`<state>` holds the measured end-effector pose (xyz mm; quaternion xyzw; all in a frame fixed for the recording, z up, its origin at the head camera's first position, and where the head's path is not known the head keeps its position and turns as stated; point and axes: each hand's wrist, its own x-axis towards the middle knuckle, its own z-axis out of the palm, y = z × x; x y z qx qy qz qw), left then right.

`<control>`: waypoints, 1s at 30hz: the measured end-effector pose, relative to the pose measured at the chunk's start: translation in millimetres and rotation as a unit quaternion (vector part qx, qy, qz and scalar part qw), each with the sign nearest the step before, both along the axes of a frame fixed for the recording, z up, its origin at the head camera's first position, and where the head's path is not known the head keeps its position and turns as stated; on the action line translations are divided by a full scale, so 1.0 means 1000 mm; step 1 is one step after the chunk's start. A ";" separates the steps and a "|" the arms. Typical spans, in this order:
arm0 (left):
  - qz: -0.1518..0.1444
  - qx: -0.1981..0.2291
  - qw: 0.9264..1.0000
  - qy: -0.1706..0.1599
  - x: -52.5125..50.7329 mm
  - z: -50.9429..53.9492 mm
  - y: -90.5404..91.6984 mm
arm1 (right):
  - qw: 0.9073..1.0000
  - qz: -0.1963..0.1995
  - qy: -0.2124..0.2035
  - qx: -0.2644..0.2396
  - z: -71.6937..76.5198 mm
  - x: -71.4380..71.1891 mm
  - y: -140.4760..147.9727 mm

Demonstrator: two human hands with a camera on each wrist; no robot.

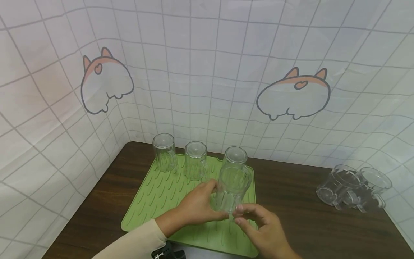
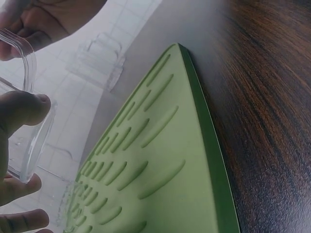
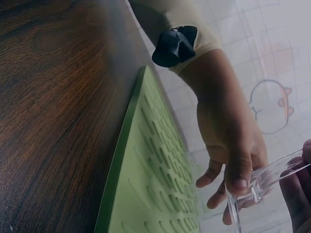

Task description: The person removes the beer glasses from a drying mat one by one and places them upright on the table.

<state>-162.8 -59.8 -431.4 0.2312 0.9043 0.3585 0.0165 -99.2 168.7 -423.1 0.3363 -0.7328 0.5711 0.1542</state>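
Note:
A clear glass mug (image 1: 233, 183) is held above the green mat (image 1: 158, 201). My left hand (image 1: 197, 207) grips its lower part, with the thumb on the near side in the left wrist view. The fingertips of my right hand (image 1: 263, 226) pinch the mug's handle (image 3: 286, 167) from the right. Behind the held mug, another mug (image 1: 236, 155) stands upside down on the mat. Two more inverted mugs, one in the middle (image 1: 195, 162) and one at the left (image 1: 165, 153), stand along the mat's back edge.
Two clear mugs (image 1: 337, 183) (image 1: 373, 183) stand close together at the right of the dark wooden table (image 1: 291, 201). A white gridded curtain (image 1: 200, 72) surrounds the table's back and sides.

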 end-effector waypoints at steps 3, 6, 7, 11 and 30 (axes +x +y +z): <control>-0.002 0.002 1.000 0.003 0.000 0.000 0.001 | 1.000 -0.009 0.009 0.008 -0.001 0.000 0.000; -0.002 -0.001 1.000 0.006 0.001 -0.001 0.001 | 1.000 -0.014 0.009 0.015 -0.002 0.001 0.000; -0.002 -0.002 1.000 0.007 0.001 -0.001 0.001 | 1.000 -0.013 0.010 0.015 -0.003 0.001 0.000; -0.002 -0.007 1.000 0.013 0.001 -0.001 0.002 | 1.000 -0.002 0.022 0.008 -0.004 0.000 -0.001; -0.020 -0.018 0.999 0.018 0.005 0.003 -0.002 | 0.999 0.001 0.040 0.020 -0.001 -0.002 0.006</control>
